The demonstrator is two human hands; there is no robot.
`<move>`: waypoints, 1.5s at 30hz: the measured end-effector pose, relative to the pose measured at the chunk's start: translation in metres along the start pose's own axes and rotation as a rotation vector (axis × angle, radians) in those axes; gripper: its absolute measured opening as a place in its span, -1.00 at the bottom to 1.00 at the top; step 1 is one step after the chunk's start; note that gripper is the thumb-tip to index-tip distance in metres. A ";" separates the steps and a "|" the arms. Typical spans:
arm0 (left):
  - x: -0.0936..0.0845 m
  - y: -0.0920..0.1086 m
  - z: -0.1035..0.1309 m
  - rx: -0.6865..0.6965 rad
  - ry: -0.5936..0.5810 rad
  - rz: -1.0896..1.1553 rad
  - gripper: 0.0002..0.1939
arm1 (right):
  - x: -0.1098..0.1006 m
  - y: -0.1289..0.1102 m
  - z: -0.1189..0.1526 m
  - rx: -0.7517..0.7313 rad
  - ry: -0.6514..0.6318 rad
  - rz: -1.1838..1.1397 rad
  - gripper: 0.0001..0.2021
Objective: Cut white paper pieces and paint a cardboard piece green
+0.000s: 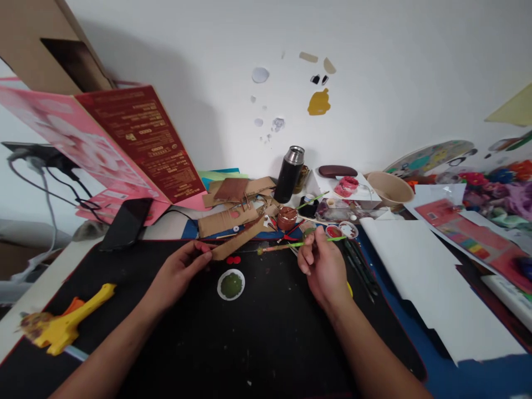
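Observation:
My left hand (183, 270) pinches the near end of a long cardboard strip (239, 239), which slants up and away to the right. Between the fingers of my right hand (322, 259) is a thin green-handled paintbrush (286, 246), its bristles pointing left toward the strip but apart from it. Green paint fills a small white dish (231, 285) on the black mat (249, 343), below and between both hands. Two small red discs (233, 260) lie just behind the dish.
A yellow glue gun (68, 327) rests at the left, near a black phone (126, 224). Behind my hands are cardboard scraps (226, 219), a black bottle (290, 174) and a brown paint jar (286, 218). White sheets (436, 288) lie at the right.

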State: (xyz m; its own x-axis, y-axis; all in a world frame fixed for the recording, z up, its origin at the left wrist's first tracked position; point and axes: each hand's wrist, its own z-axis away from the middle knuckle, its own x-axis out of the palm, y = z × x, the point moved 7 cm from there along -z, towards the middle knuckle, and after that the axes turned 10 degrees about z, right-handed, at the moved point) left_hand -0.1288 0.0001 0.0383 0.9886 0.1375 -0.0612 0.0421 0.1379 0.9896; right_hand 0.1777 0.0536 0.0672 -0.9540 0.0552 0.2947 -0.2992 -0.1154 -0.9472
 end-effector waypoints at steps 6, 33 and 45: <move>-0.003 -0.007 0.002 0.006 0.028 -0.052 -0.47 | 0.027 -0.009 -0.012 -0.096 -0.013 0.029 -0.42; -0.016 -0.026 -0.005 -0.039 0.070 -0.046 -0.42 | 0.026 0.010 0.008 -0.357 -0.082 0.307 -0.55; -0.016 -0.028 -0.005 -0.053 0.062 -0.091 -0.42 | 0.033 0.018 0.014 -0.439 -0.158 0.437 -0.62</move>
State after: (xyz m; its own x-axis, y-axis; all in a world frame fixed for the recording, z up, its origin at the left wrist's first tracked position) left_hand -0.1464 -0.0012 0.0112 0.9702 0.1825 -0.1597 0.1216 0.2038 0.9714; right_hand 0.1410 0.0394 0.0619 -0.9875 -0.0563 -0.1469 0.1211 0.3243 -0.9382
